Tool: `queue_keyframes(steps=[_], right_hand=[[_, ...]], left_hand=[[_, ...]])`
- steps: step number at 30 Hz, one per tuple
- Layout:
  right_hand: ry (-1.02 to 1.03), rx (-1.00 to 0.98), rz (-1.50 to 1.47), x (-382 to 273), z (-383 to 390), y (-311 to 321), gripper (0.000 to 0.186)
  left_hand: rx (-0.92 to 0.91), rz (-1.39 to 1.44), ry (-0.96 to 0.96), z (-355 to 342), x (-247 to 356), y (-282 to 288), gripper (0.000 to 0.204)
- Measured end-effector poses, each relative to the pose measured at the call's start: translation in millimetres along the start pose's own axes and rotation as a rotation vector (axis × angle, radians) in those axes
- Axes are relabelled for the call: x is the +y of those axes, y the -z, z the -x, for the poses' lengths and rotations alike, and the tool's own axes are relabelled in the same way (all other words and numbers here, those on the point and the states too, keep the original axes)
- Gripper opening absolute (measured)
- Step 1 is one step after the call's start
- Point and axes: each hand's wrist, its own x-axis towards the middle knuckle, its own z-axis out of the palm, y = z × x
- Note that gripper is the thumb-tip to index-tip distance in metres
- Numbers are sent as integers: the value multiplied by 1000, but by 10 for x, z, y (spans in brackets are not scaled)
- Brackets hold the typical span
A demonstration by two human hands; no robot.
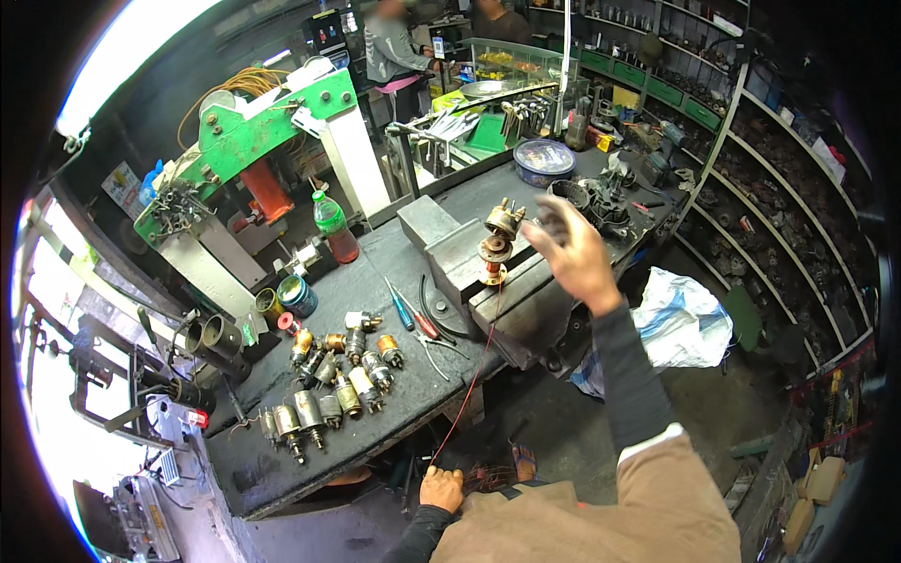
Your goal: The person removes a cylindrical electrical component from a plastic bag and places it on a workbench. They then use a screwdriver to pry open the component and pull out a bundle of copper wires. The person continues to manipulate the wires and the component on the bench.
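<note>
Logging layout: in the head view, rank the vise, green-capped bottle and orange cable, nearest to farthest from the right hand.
1. Vise: below-left of the right hand.
2. Bottle: left, on the bench.
3. Orange cable: upper left, by the green frame.

No legible lettering or numbers.

A workshop, shown by its vise [462, 263], green press [277, 124] and parts-laden shelves [790, 202].

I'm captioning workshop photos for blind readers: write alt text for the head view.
A person's left hand holds a red wire leading to a coil at a vise; the right hand is raised nearby. Cylindrical parts lie on the workbench.
</note>
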Motion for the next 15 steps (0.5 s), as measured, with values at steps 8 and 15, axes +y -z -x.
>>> queue_keyframes(steps=[8,15], right_hand=[[-2,-611,-255,395,-818,-156,60],[-290,-620,-406,284,-821,-197,51]], left_hand=[[-46,-58,101,-134,211,-65,9],[-53,-70,162,-125,279,-165,9]])
